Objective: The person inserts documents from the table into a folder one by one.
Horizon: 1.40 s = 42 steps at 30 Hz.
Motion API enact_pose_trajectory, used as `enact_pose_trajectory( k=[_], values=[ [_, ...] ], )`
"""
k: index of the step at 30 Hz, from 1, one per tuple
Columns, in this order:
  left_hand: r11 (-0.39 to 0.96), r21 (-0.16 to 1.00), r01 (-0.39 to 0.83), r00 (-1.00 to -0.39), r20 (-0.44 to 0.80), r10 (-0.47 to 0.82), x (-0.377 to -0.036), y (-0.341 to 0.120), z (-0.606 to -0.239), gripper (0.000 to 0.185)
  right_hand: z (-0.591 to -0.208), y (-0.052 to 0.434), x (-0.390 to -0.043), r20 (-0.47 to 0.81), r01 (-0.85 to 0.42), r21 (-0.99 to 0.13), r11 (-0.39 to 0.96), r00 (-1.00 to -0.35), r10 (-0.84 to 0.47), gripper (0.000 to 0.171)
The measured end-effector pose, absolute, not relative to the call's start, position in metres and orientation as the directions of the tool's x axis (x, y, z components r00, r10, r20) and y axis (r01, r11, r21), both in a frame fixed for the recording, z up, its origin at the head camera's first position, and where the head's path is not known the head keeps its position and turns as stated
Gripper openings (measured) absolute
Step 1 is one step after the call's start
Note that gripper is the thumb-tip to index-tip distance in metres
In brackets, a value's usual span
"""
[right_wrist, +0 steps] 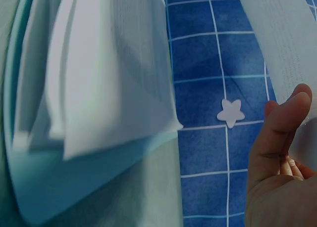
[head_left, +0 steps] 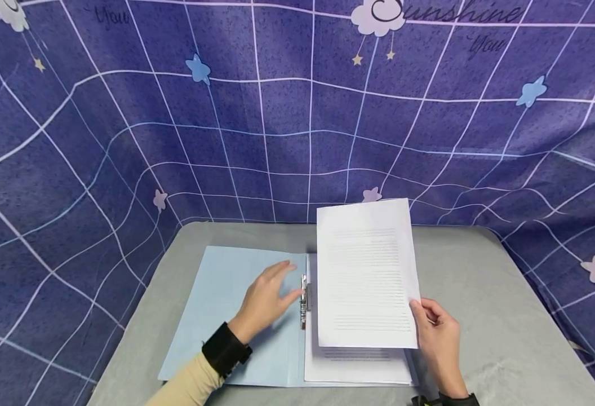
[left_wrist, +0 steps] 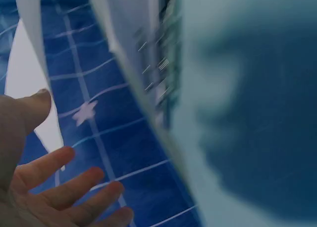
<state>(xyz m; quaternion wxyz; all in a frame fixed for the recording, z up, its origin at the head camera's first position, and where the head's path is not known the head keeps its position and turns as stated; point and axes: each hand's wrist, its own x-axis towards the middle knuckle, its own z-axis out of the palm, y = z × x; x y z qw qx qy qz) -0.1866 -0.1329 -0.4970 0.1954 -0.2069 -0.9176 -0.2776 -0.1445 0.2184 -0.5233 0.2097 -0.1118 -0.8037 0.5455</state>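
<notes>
A printed sheet of paper (head_left: 365,276) is held up over the folder, its lower right edge pinched between the thumb and fingers of my right hand (head_left: 436,332). In the right wrist view the same hand (right_wrist: 282,158) grips the sheet's edge. My left hand (head_left: 267,293) hovers over the open light blue folder (head_left: 196,316), fingers spread and holding nothing, its thumb near the metal clip (head_left: 303,301) at the spine. The left wrist view shows that hand (left_wrist: 59,187) with fingers apart. Beneath the raised sheet, a stack of printed papers (head_left: 358,369) lies on the folder's right side.
The folder lies on a grey cloth-covered table (head_left: 485,316). A purple-blue curtain (head_left: 287,113) with a grid and star pattern hangs behind and at both sides of the table.
</notes>
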Motion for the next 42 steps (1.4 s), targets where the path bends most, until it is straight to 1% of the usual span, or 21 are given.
enact_pose_trajectory(
  k=[3,7,13,20,25,30,35,42],
  values=[
    [0.802,0.381,0.459,-0.861,0.412,0.298,-0.173,-0.132,-0.513,0.066,-0.525,0.223,-0.144,0.195,-0.021,-0.921,0.389,-0.889,0.415,0.021],
    [0.837,0.347,0.423,-0.891,0.327,0.315,-0.161,-0.129,-0.522,0.070,-0.526,0.230,-0.143,0.169,0.017,-0.919,0.395,-0.887,0.431,0.022],
    [0.882,0.273,0.384,-0.921,0.181,0.345,-0.151,-0.124,-0.531,0.069,-0.531,0.237,-0.140,0.129,0.070,-0.915,0.398,-0.882,0.453,0.022],
    [0.916,0.229,0.331,-0.944,0.071,0.323,-0.141,-0.119,-0.537,0.067,-0.537,0.241,-0.135,0.104,0.125,-0.890,0.438,-0.880,0.463,0.023],
    [0.926,0.214,0.310,-0.951,0.067,0.303,-0.139,-0.118,-0.537,0.069,-0.541,0.242,-0.133,0.110,0.121,-0.886,0.447,-0.883,0.457,0.023],
    [0.926,0.216,0.310,-0.951,0.063,0.304,-0.138,-0.118,-0.538,0.069,-0.543,0.238,-0.134,0.115,0.106,-0.893,0.438,-0.886,0.449,0.018],
    [0.918,0.229,0.322,-0.947,0.066,0.316,-0.137,-0.119,-0.539,0.067,-0.544,0.232,-0.135,0.110,0.096,-0.889,0.447,-0.904,0.412,0.017],
    [0.914,0.239,0.327,-0.945,0.083,0.317,-0.138,-0.118,-0.541,0.067,-0.547,0.222,-0.136,0.150,0.046,-0.871,0.489,-0.923,0.353,0.011]
  ],
)
